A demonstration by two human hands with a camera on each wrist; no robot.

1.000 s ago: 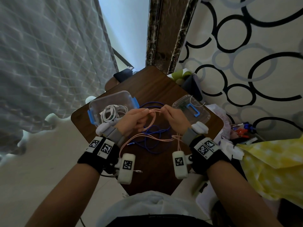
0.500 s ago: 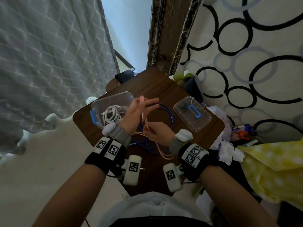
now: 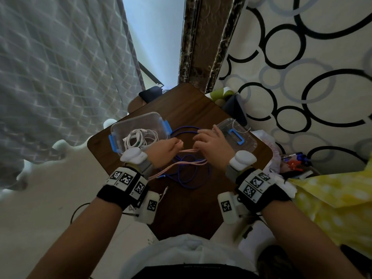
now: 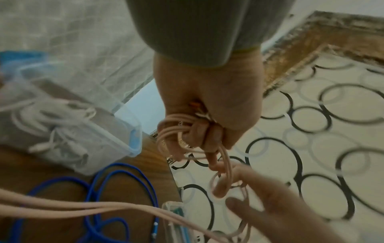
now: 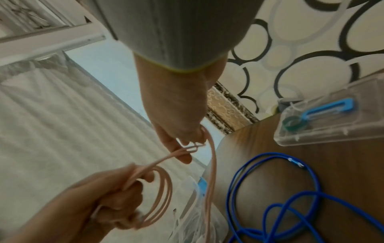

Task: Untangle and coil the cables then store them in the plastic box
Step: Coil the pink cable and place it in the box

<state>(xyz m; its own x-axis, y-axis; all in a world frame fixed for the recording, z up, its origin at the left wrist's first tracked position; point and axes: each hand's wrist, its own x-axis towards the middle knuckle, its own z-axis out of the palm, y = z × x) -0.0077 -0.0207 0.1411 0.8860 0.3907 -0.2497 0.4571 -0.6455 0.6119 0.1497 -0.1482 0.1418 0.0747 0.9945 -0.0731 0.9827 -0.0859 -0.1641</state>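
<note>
My left hand [image 3: 175, 143] grips several loops of the pink cable [image 3: 189, 151] in a fist; the left wrist view shows these pink cable loops [image 4: 172, 136] wound round its fingers. Just to its right, my right hand [image 3: 198, 142] pinches a strand of the pink cable [image 5: 209, 156] that runs between the two hands. The rest of it trails down to the table. A blue cable [image 3: 189, 174] lies loose and looped on the brown table [image 3: 191, 208] under my hands. The clear plastic box [image 3: 155, 117] with blue clips stands at the left and holds a coiled white cable [image 3: 138, 137].
The box's clear lid [image 3: 247, 141] with a blue clip lies at the table's right, just behind my right hand. Clutter and a yellow cloth [image 3: 332, 198] sit beyond the right edge. A curtain hangs at the left, a circle-patterned wall at the right.
My right hand has moved away from my body, up level with the left hand, bringing the pink strand with it. My left hand's fingers have curled round the loops.
</note>
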